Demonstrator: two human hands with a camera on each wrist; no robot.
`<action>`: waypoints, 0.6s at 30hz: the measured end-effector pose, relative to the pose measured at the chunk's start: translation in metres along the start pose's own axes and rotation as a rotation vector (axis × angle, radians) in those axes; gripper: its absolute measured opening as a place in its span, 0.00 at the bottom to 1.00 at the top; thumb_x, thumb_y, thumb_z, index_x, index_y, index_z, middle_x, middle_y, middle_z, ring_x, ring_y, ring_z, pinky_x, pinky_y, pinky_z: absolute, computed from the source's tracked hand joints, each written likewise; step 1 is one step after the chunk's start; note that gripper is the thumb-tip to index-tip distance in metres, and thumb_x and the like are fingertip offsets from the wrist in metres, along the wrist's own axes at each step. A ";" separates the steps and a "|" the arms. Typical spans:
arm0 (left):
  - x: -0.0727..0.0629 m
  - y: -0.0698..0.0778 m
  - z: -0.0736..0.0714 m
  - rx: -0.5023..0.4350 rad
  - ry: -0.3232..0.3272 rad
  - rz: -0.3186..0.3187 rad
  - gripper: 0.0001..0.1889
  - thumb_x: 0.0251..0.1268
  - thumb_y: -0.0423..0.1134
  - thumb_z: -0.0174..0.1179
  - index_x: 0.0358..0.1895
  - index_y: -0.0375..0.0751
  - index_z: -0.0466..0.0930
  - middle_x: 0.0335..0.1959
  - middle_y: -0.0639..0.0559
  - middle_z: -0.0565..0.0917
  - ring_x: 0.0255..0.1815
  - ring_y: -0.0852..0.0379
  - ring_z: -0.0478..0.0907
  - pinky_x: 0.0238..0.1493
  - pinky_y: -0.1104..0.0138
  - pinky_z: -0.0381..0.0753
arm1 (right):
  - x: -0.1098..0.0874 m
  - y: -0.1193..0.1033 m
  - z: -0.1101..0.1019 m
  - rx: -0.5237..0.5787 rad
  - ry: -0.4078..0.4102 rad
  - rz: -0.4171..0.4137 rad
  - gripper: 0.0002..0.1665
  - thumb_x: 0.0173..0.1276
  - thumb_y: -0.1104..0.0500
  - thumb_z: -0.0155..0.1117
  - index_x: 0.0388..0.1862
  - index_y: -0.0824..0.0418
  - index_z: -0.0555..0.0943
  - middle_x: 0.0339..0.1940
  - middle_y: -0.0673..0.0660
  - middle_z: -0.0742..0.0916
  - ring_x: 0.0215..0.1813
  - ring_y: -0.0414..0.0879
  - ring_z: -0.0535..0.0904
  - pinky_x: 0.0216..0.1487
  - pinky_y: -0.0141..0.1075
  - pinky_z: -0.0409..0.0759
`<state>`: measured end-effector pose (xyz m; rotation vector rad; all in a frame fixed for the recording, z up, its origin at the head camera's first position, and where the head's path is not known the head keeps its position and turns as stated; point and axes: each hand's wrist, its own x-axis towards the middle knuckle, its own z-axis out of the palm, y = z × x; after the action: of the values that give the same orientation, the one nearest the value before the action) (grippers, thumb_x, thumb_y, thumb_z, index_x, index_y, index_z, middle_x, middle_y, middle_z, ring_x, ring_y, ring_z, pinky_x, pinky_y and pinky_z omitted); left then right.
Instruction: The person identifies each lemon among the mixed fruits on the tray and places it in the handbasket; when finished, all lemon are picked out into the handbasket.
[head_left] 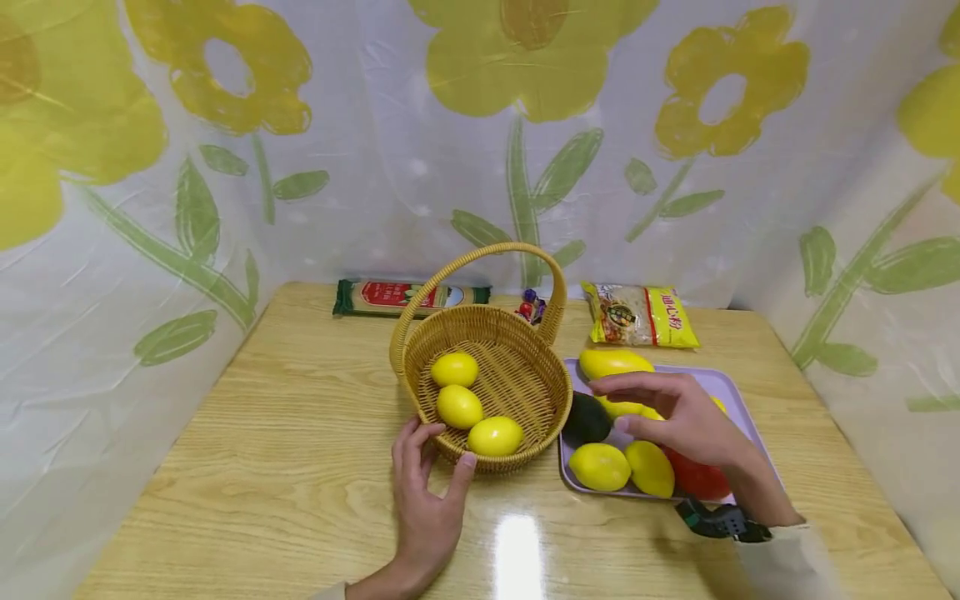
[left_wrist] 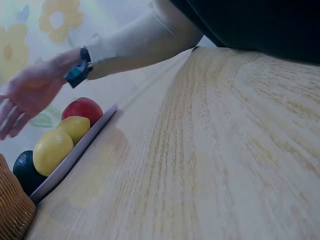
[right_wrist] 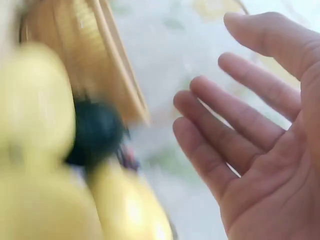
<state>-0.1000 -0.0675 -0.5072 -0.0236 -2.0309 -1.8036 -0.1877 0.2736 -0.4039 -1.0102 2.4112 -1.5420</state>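
Head view shows the right hand (head_left: pixel 678 417) held above the tray, thumb and fingers wide apart and gripping nothing; the right wrist view agrees, with a bare palm and nearly straight fingers. The left hand (head_left: pixel 431 512) rests at the near rim of the basket (head_left: pixel 517 367), its thumb and fingers spread along the outside, so it seems to steady the basket rather than carry it.

Inside the basket lie three lemons (head_left: pixel 496 436), grouped toward the left and near side, with bare wicker beyond them. Just right of it, the lilac tray (head_left: pixel 714 382) bears two more lemons (head_left: pixel 600 467) at its near edge, an avocado (head_left: pixel 587 418) beside the basket, a red fruit (head_left: pixel 701 477) partly behind the right wrist, and a long yellow fruit (head_left: pixel 615 363) at the far end. Other yellow pieces are partly hidden by the hand.

Judging from this, the lemon transfer is partly done: three are in, and at least the two near ones are left. Farther back lie a green packet (head_left: pixel 412 298) and a yellow packet (head_left: pixel 641 315).
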 end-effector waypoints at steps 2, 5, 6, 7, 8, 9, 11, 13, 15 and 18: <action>0.000 0.000 0.001 -0.001 -0.002 0.004 0.28 0.74 0.35 0.72 0.71 0.33 0.71 0.83 0.32 0.58 0.84 0.31 0.63 0.85 0.49 0.65 | -0.018 0.009 -0.019 -0.031 0.072 0.023 0.26 0.74 0.74 0.69 0.69 0.64 0.84 0.68 0.61 0.89 0.68 0.42 0.86 0.70 0.29 0.85; 0.000 0.000 0.001 0.001 -0.004 0.002 0.28 0.74 0.36 0.72 0.70 0.33 0.71 0.84 0.33 0.58 0.84 0.32 0.62 0.85 0.47 0.65 | -0.044 0.023 -0.043 -0.067 0.155 0.084 0.26 0.75 0.75 0.67 0.71 0.66 0.83 0.68 0.58 0.89 0.68 0.38 0.85 0.69 0.25 0.84; -0.001 0.000 0.001 0.003 -0.004 0.002 0.28 0.74 0.36 0.72 0.71 0.33 0.71 0.84 0.34 0.57 0.84 0.32 0.62 0.85 0.46 0.65 | -0.052 0.027 -0.049 -0.073 0.177 0.109 0.26 0.76 0.75 0.67 0.71 0.67 0.82 0.69 0.57 0.89 0.68 0.37 0.85 0.68 0.24 0.84; -0.001 0.000 0.001 0.005 -0.006 0.001 0.28 0.74 0.36 0.72 0.71 0.33 0.71 0.84 0.34 0.57 0.84 0.32 0.62 0.85 0.47 0.65 | -0.059 0.032 -0.055 -0.088 0.197 0.125 0.26 0.76 0.75 0.66 0.71 0.68 0.82 0.69 0.55 0.89 0.68 0.37 0.85 0.67 0.23 0.84; -0.001 0.000 0.000 0.007 -0.007 -0.001 0.28 0.74 0.36 0.72 0.71 0.33 0.71 0.84 0.35 0.57 0.84 0.32 0.62 0.85 0.47 0.65 | -0.066 0.037 -0.059 -0.096 0.214 0.140 0.26 0.76 0.75 0.66 0.72 0.69 0.81 0.68 0.54 0.89 0.67 0.37 0.85 0.67 0.23 0.84; -0.001 -0.001 0.000 0.008 -0.008 -0.001 0.28 0.74 0.36 0.72 0.71 0.33 0.71 0.84 0.35 0.57 0.84 0.32 0.62 0.86 0.47 0.65 | -0.071 0.042 -0.063 -0.108 0.230 0.156 0.26 0.76 0.74 0.66 0.72 0.69 0.81 0.68 0.52 0.90 0.67 0.37 0.86 0.65 0.23 0.85; -0.001 -0.001 0.000 0.010 -0.006 -0.001 0.29 0.74 0.36 0.72 0.71 0.33 0.71 0.84 0.36 0.57 0.84 0.32 0.62 0.86 0.47 0.65 | -0.080 0.050 -0.069 -0.138 0.263 0.186 0.25 0.77 0.73 0.67 0.71 0.69 0.82 0.66 0.47 0.90 0.66 0.36 0.86 0.63 0.21 0.85; -0.001 -0.001 0.000 0.009 -0.005 0.002 0.29 0.74 0.36 0.71 0.71 0.32 0.70 0.84 0.35 0.57 0.84 0.31 0.62 0.85 0.48 0.65 | -0.085 0.058 -0.072 -0.171 0.287 0.216 0.24 0.77 0.71 0.69 0.70 0.68 0.83 0.64 0.43 0.91 0.65 0.33 0.85 0.63 0.18 0.83; -0.001 -0.001 0.000 0.008 -0.004 0.004 0.29 0.75 0.36 0.71 0.71 0.33 0.70 0.84 0.35 0.57 0.84 0.31 0.62 0.85 0.49 0.65 | -0.090 0.064 -0.075 -0.211 0.295 0.244 0.24 0.77 0.69 0.71 0.70 0.67 0.84 0.62 0.40 0.91 0.66 0.27 0.82 0.64 0.15 0.79; -0.001 0.000 0.001 0.003 -0.002 0.005 0.28 0.74 0.35 0.71 0.71 0.34 0.71 0.84 0.34 0.57 0.84 0.30 0.62 0.86 0.52 0.66 | -0.097 0.072 -0.077 -0.262 0.289 0.278 0.24 0.76 0.66 0.72 0.70 0.66 0.85 0.61 0.38 0.91 0.65 0.19 0.78 0.63 0.11 0.76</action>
<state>-0.0995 -0.0667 -0.5080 -0.0304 -2.0336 -1.7978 -0.1790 0.4084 -0.4517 -0.4764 2.8595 -1.3825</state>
